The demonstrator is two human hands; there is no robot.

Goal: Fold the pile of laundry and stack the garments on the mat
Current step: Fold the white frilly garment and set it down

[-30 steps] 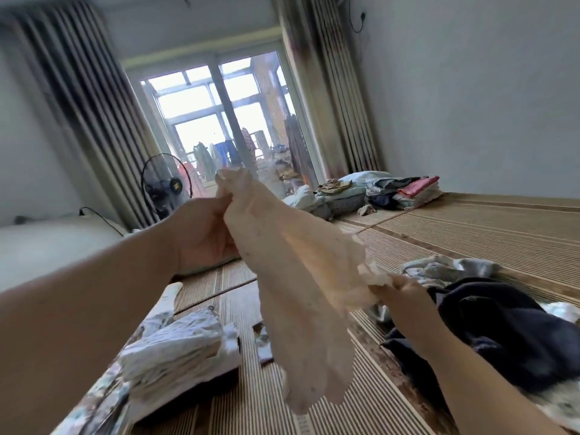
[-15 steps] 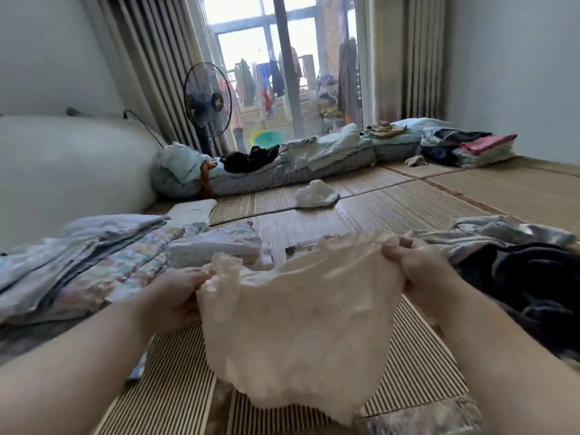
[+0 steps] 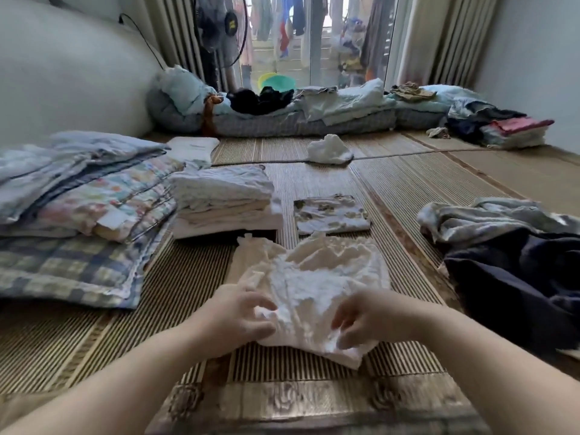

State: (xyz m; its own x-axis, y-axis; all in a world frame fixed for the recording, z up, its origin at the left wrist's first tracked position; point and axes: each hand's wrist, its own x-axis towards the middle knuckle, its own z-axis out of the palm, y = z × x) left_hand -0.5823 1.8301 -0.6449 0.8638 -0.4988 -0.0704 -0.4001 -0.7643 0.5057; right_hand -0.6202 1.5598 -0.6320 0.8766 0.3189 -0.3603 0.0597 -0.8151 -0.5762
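A crumpled cream garment [image 3: 317, 277] lies spread on the woven mat [image 3: 314, 180] right in front of me. My left hand [image 3: 238, 315] rests on its near left edge, fingers curled on the cloth. At the near right edge, my right hand [image 3: 367, 318] pinches the hem. Behind the garment stands a stack of folded pale clothes [image 3: 222, 199], with a single folded patterned piece [image 3: 331, 213] to its right. The unfolded pile, a dark navy garment [image 3: 518, 277] under a grey-blue one [image 3: 489, 218], lies at the right.
Folded quilts [image 3: 81, 196] lie on a checked blanket [image 3: 69, 268] at the left. A crumpled white cloth [image 3: 329, 149] sits farther back. Bedding [image 3: 298, 114] lines the window wall, a fan [image 3: 219, 26] stands behind it, and folded clothes [image 3: 508, 130] sit at the back right.
The cream garment, held up in the air a second ago, has come down and now lies on the mat. Both hands moved from its top edge to its near edge.
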